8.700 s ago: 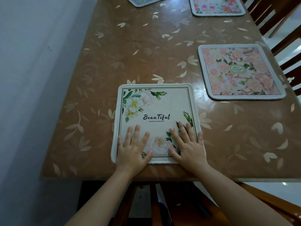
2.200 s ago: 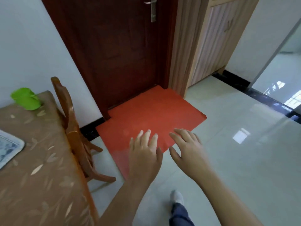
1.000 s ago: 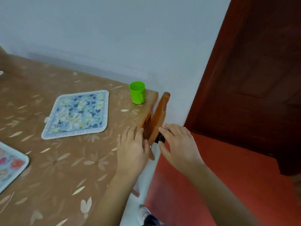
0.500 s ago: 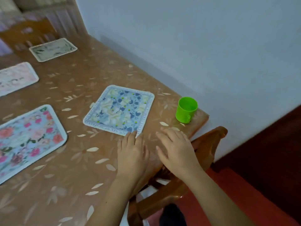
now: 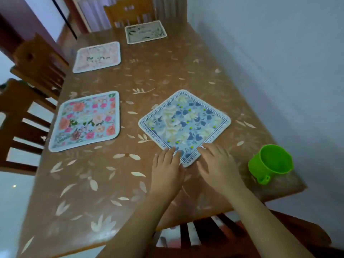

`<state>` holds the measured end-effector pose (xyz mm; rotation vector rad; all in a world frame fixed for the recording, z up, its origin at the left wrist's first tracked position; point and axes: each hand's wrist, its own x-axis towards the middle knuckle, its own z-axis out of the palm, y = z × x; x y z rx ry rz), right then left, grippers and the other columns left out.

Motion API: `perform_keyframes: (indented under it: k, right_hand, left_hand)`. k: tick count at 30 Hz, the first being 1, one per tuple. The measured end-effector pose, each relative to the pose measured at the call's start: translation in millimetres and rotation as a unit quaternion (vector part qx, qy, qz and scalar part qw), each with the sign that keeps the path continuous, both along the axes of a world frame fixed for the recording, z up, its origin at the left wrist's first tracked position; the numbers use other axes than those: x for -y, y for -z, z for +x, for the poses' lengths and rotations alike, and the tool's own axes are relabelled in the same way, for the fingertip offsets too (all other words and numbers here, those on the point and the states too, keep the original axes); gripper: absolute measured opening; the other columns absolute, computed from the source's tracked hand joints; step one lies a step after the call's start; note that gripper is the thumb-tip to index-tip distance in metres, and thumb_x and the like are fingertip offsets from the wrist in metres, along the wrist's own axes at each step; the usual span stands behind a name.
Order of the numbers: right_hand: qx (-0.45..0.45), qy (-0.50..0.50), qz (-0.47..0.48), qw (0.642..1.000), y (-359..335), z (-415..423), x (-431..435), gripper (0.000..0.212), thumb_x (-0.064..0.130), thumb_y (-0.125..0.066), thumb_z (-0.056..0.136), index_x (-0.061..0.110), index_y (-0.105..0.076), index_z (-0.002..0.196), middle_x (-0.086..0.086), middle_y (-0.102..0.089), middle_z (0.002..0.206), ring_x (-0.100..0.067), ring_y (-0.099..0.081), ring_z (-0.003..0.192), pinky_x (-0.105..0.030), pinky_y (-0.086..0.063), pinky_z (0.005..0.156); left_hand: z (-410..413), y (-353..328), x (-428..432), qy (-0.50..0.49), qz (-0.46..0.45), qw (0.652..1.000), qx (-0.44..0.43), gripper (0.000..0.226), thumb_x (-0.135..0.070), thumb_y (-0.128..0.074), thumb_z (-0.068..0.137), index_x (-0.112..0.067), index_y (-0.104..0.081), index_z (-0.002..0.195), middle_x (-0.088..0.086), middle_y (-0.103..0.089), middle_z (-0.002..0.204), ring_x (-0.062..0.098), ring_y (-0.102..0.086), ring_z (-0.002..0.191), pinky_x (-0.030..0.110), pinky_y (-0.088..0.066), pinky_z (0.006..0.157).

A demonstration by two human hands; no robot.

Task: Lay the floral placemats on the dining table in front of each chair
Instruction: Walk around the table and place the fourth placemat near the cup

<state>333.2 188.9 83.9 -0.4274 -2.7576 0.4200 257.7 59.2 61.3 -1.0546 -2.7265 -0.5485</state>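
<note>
At desk's (image 5: pixel 104 185) near-right end, L hand (image 5: pixel 167 170) & R hand (image 5: pixel 217 166) now touch the blue placemat's (image 5: pixel 184 125) near corner w/ flat, released fingers (image 5: pixel 170 155); 0.5 s ago they sat just short. Mat lies skewed, left of green cup (image 5: pixel 271 161).

Home dining room: dining table (image 5: pixel 167 75), wooden chairs (image 5: pixel 37 64), placemats (image 5: pixel 86 121)

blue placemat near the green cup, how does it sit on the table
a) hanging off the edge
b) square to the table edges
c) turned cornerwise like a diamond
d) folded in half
C: the blue placemat lies flat with one corner pointing toward the person, the left hand and right hand touching at that corner, while the rose placemat beside it sits square to the table edge.
</note>
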Motion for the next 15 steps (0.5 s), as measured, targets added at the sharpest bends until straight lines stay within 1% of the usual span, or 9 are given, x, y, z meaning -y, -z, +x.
perform_keyframes:
  k: [4,9,11,15]
  right_hand:
    - [0.036,-0.037,-0.001,0.999,21,-15,-18,0.037,0.015,-0.073,0.070,0.006,-0.064,0.105,-0.014,-0.067,0.106,-0.031,-0.061,0.099,-0.046,-0.049,0.085]
    - [0.056,-0.071,0.003,0.996,42,-30,-30,0.037,0.016,-0.076,0.067,0.006,-0.066,0.101,-0.013,-0.068,0.101,-0.030,-0.063,0.096,-0.047,-0.049,0.084]
    - [0.065,-0.081,-0.002,0.995,52,-36,-32,0.038,0.017,-0.076,0.066,0.006,-0.066,0.101,-0.013,-0.068,0.101,-0.030,-0.064,0.095,-0.046,-0.050,0.083]
    - [0.103,-0.105,-0.005,0.989,73,-44,-31,0.042,0.029,-0.071,0.072,0.008,-0.062,0.108,-0.012,-0.065,0.110,-0.030,-0.059,0.104,-0.045,-0.045,0.091]
  left_hand:
    - [-3,20,-10,-0.011,-0.034,0.999,0.015,0.045,-0.008,-0.080,0.060,-0.006,-0.065,0.102,0.015,-0.068,0.107,0.034,-0.063,0.100,0.059,-0.046,0.082]
    - [-12,41,-18,-0.006,-0.056,0.998,0.015,0.048,-0.018,-0.086,0.054,-0.008,-0.068,0.097,0.013,-0.070,0.100,0.030,-0.066,0.094,0.054,-0.052,0.077]
    - [-17,51,-20,-0.004,-0.052,0.998,0.017,0.047,-0.019,-0.087,0.052,-0.009,-0.069,0.095,0.012,-0.071,0.099,0.029,-0.067,0.093,0.053,-0.052,0.077]
    - [-24,70,-15,0.015,-0.028,0.999,0.028,0.044,-0.020,-0.084,0.057,-0.010,-0.068,0.096,0.011,-0.070,0.102,0.029,-0.066,0.095,0.053,-0.051,0.080]
